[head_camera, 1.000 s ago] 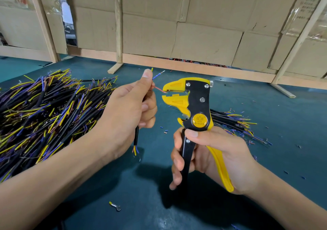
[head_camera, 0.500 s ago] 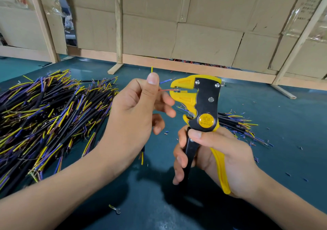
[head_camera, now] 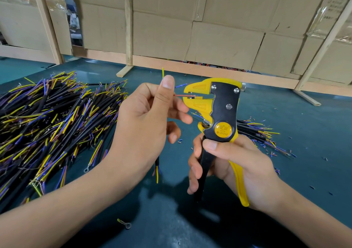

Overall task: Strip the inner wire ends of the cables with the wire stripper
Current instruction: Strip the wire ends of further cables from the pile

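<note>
On the far left a big pile of cables (head_camera: 47, 125) lies on the green bench (head_camera: 314, 125), with yellow, blue and brown wire ends sticking out. Next comes the left hand (head_camera: 144, 125). It pinches one black cable between thumb and fingers, and the cable's bottom end (head_camera: 157, 168) hangs down under the hand. A thin red wire (head_camera: 183, 95) pokes out from this hand to the right. A second ago the red wire was just beside the yellow mouth of the wire stripper (head_camera: 219, 112). Now its tip sits inside the mouth, between the top and bottom yellow parts. So the wire looks ready, and the next job is probably a squeeze to pull the red cover off. The right hand (head_camera: 234, 162) is curled around the black and yellow handles, which still stand apart, so the squeeze looks not done yet. Behind this hand lies a smaller bunch of cables (head_camera: 259, 131). Tiny cut bits (head_camera: 270, 153) are scattered on the bench nearby.
</note>
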{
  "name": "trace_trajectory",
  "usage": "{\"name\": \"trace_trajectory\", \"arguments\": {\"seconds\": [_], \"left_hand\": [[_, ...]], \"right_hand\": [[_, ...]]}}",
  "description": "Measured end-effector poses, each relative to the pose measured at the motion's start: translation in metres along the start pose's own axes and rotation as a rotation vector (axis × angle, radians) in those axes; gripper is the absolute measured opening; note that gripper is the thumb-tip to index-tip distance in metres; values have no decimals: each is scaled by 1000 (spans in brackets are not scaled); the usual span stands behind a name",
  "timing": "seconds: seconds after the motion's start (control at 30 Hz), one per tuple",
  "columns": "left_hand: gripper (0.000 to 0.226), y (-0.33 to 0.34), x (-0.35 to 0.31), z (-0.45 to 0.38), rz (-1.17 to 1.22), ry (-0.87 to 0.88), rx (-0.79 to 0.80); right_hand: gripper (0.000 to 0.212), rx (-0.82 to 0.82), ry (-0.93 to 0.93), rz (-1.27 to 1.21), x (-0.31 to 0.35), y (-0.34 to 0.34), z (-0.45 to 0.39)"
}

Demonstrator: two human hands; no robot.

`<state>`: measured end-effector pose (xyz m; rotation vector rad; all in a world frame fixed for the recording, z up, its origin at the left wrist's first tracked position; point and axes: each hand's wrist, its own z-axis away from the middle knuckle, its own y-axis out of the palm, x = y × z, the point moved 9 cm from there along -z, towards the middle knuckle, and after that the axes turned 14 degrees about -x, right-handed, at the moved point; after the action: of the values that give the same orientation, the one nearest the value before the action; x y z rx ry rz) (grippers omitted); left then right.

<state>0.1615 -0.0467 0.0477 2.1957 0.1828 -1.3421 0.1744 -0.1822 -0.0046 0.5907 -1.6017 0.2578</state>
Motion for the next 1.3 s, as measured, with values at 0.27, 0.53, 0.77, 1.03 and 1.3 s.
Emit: {"name": "trace_trajectory", "arguments": {"seconds": [0.27,0.53,0.77,1.03,1.3], "left_hand": [[34,0,-1,0,-4,7,-11],[34,2,-3,3,-2,-2,-2],[34,6,8,5,36,-114,24],[36,8,30,14,243,-349,-24],[30,-22,40,-26,430,-569,-208]], "right_hand": [[19,-25,-41,35,2,-2,0],[25,-37,-8,-3,4,3,2],[23,-159,29,13,6,-6,1],[23,-45,83,-128,-5,8,0],[12,-295,-18,-237,33,-37,-13]]}}
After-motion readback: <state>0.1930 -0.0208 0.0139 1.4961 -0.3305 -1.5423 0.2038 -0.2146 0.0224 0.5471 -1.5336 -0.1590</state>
